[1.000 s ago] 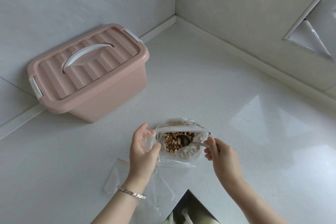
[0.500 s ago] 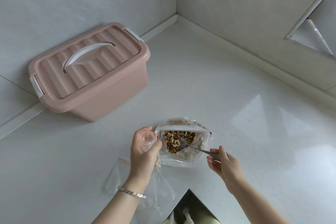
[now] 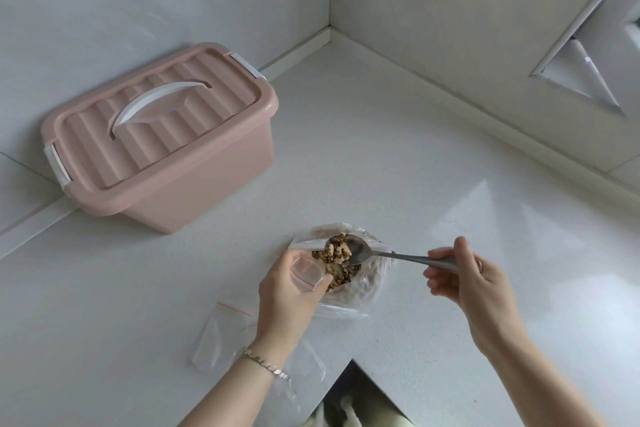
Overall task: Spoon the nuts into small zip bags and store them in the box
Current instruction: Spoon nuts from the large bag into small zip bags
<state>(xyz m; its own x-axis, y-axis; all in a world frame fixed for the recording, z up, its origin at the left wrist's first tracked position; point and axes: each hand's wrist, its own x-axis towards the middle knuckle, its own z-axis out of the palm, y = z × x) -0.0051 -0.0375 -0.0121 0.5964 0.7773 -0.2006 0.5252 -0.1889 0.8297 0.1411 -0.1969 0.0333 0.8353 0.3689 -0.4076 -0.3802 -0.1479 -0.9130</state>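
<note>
Right hand: fingers curled round the end of the spoon's handle, pinching it.

Spoon: its bowl sticks out away from that grip, toward the other hand, lifted above the big bag.

Nuts: a heap rides in the spoon bowl, and the rest lie just under it in the open big bag.

Left hand: thumb and fingers grip a small zip bag and hold its red-striped mouth open and upward.

Gap to cover: the loaded bowl hangs just beyond the left grip, near the small bag's mouth but not over it.

What has changed: a second ago the bowl was sunk in the nuts, with the right hand close against the big bag. Now the bowl is up and full, and the hand has drawn back from the bag.

What it means: the scoop looks done, and tipping into the small bag is the likely next step. I can see no nuts inside that bag.

Spare bags: flat and clear, lying on the counter under the left wrist.

Box: pink, well beyond the left hand by the wall, its lid on and both end clips down, so storing is a long way off.

Risk: the heap sits high, and a tilt short of the mouth would spill nuts.
</note>
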